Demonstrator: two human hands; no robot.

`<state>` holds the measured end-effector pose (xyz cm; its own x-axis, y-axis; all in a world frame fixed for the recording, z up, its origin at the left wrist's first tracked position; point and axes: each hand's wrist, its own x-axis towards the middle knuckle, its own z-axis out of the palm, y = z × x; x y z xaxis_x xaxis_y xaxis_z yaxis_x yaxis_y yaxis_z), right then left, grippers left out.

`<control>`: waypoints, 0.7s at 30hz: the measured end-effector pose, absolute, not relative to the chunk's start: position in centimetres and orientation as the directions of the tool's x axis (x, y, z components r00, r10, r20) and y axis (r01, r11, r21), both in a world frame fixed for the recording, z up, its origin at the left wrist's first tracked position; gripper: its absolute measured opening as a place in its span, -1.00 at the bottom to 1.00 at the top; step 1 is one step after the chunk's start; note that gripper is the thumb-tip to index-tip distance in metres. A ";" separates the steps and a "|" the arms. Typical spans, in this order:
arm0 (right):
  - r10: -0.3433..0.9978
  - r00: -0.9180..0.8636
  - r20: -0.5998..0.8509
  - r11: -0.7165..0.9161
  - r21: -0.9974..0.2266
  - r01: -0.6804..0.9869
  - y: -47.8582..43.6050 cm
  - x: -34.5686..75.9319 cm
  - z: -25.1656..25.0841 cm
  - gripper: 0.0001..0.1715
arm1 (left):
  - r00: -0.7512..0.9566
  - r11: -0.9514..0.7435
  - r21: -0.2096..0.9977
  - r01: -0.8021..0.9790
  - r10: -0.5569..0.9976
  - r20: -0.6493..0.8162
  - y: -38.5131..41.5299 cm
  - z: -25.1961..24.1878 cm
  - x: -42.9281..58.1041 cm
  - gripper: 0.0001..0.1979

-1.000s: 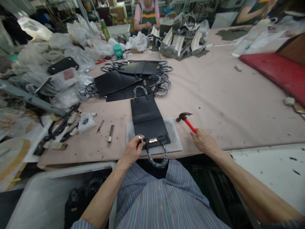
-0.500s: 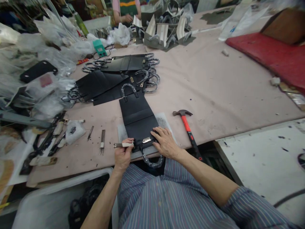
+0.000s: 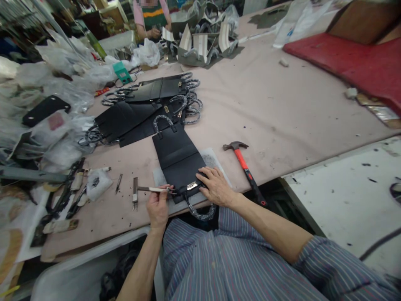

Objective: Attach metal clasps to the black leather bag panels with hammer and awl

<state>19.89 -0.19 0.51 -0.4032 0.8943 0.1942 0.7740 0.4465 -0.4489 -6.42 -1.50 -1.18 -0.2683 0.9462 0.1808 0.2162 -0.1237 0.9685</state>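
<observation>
A flat black leather bag piece (image 3: 175,154) with wrapped handles lies on a grey pad (image 3: 216,161) at the table's near edge. A metal clasp (image 3: 191,186) sits on its near end. My left hand (image 3: 158,205) is closed around a thin metal punch tool (image 3: 150,189) that points left, level with the clasp. My right hand (image 3: 216,186) lies flat on the bag piece beside the clasp, fingers spread. A red-handled hammer (image 3: 246,167) rests on the table just right of the pad, untouched.
A stack of similar black bag pieces (image 3: 147,104) lies further back. Small metal tools (image 3: 135,192) and black straps (image 3: 65,192) lie to the left among plastic bags. A red mat (image 3: 344,62) lies at the far right. Another person (image 3: 148,19) works across the table. A white bin (image 3: 84,271) stands below.
My right hand let go of the hammer and came to rest on the bag piece. My left hand picked up the punch tool and holds it by the clasp.
</observation>
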 end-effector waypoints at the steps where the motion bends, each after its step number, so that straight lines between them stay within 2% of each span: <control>1: 0.896 -0.399 0.198 0.444 -0.453 0.773 -0.2 19.9 0.6 -0.39 | -0.364 -0.062 0.993 0.098 0.927 0.094 -1.4 -1.3 -6.6 -0.69; 3: 0.897 -0.396 0.196 0.441 -0.467 0.766 0.1 20.2 0.8 -0.38 | -0.405 -0.019 1.000 -0.016 0.914 0.011 -1.3 -1.2 -6.8 -0.64; 9: 0.847 -0.498 0.184 0.498 -0.600 0.626 2.0 23.9 0.7 -0.41 | -0.195 -0.078 0.977 0.199 0.974 0.117 -1.9 1.9 -4.8 -0.73; 17: 0.865 -0.332 0.376 0.500 -0.697 0.513 2.2 25.2 -2.4 -0.54 | -0.090 -0.113 0.991 0.069 0.989 0.119 0.1 1.7 2.2 -0.82; 21: 0.865 -0.304 0.398 0.500 -0.723 0.477 2.2 25.1 -2.7 -0.57 | -0.044 -0.134 0.986 0.095 0.989 0.138 0.9 1.2 3.5 -0.87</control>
